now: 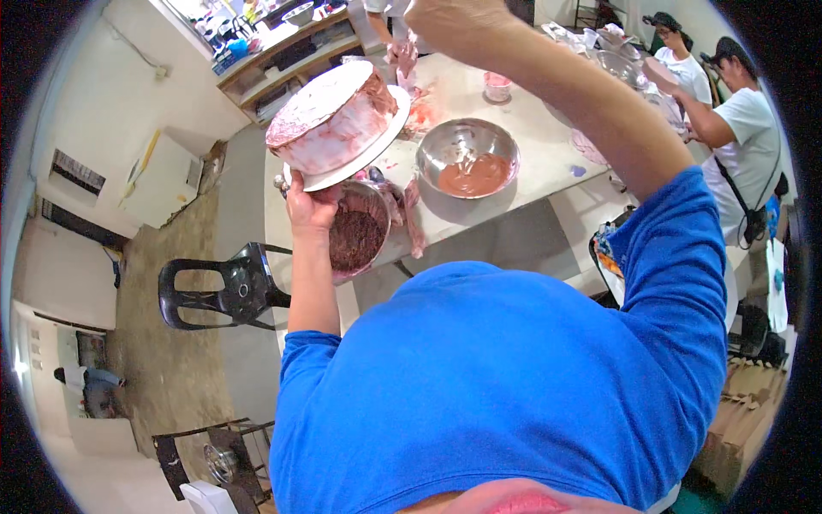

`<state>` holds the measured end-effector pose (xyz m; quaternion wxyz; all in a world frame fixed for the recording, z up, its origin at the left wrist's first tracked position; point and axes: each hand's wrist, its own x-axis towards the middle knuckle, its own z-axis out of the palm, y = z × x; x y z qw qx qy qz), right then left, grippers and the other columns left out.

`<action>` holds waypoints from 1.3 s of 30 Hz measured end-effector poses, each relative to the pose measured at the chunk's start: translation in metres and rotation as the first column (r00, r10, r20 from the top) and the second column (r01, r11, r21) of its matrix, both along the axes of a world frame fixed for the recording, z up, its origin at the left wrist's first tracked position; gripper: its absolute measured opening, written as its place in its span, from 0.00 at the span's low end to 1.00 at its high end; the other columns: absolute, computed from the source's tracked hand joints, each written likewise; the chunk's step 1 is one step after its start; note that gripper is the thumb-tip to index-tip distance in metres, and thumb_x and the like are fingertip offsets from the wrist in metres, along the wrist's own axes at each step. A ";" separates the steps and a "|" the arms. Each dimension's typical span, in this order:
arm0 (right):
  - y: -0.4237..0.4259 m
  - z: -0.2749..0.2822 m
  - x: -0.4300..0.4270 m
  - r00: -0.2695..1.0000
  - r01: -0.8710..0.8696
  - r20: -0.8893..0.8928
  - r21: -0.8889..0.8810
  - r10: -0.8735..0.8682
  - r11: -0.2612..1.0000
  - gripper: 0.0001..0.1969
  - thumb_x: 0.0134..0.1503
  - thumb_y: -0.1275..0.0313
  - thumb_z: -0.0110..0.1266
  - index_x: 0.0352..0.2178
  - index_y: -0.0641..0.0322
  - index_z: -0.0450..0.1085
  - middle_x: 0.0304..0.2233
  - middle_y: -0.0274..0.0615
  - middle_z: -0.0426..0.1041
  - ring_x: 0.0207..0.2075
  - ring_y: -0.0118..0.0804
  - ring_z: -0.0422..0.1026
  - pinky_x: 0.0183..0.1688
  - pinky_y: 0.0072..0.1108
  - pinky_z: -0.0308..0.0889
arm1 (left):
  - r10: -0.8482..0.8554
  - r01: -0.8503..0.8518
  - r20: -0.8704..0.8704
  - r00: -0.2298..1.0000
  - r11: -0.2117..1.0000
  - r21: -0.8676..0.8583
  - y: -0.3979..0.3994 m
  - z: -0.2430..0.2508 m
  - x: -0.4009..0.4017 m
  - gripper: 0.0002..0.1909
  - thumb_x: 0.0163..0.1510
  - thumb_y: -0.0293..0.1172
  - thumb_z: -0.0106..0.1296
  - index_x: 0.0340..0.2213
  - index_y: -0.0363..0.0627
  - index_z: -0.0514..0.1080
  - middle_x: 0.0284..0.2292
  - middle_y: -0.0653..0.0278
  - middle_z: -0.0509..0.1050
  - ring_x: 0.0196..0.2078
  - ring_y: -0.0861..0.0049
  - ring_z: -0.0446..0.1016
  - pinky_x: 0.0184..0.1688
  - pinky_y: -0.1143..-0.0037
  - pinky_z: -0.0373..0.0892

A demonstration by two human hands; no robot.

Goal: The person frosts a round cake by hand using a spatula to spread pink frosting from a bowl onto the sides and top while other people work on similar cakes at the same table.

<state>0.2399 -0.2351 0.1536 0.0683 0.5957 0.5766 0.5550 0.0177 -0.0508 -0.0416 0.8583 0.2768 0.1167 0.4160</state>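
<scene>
My left hand [311, 207] holds up, from below, a white round board [359, 162] bearing a tall round cake [337, 122]. The cake tilts; its side has patchy white, pink and brown frosting. My right hand [453, 22] is raised at the top edge, partly cut off, its fingers hidden, so what it holds cannot be told. Below it on the table stands a steel bowl [467, 157] with smooth brown frosting. A second bowl [359, 225] of dark brown crumbly stuff is by my left wrist, with smeared plastic piping bags [412, 215] beside it.
The pale table [449, 83] has red smears and a small tub of pink frosting [496, 87]. A co-worker's hands [401, 51] are across it; two co-workers [748, 128] stand at right. A black plastic chair [225, 287] stands at left, near a wooden shelf [289, 58].
</scene>
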 end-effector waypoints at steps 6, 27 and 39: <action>0.037 -0.020 0.000 0.998 -0.044 -0.057 -0.052 0.041 0.998 0.09 0.35 0.68 0.44 0.11 0.60 0.69 0.14 0.42 0.67 0.27 0.42 0.65 0.39 0.39 0.48 | -0.006 0.007 -0.024 1.000 0.999 0.042 -0.008 0.002 0.019 0.20 0.51 0.43 0.31 0.43 0.45 0.56 0.42 0.60 0.62 0.43 0.63 0.63 0.41 0.63 0.64; 0.000 0.009 -0.001 0.975 -0.218 -0.100 -0.255 0.199 0.942 0.10 0.34 0.67 0.45 0.08 0.60 0.67 0.11 0.41 0.66 0.19 0.35 0.66 0.41 0.36 0.52 | -0.035 0.036 -0.020 0.999 0.998 0.046 -0.005 -0.010 0.039 0.20 0.50 0.41 0.35 0.43 0.44 0.57 0.42 0.59 0.62 0.42 0.65 0.63 0.42 0.66 0.64; -0.073 -0.032 0.193 0.388 -0.253 -0.881 -0.385 -0.272 0.887 0.13 0.34 0.72 0.53 0.28 0.55 0.70 0.21 0.42 0.70 0.22 0.33 0.68 0.27 0.22 0.62 | 0.076 -0.074 -0.098 0.992 0.997 0.019 -0.031 -0.026 0.054 0.24 0.49 0.44 0.38 0.44 0.44 0.55 0.43 0.60 0.61 0.46 0.66 0.60 0.46 0.65 0.58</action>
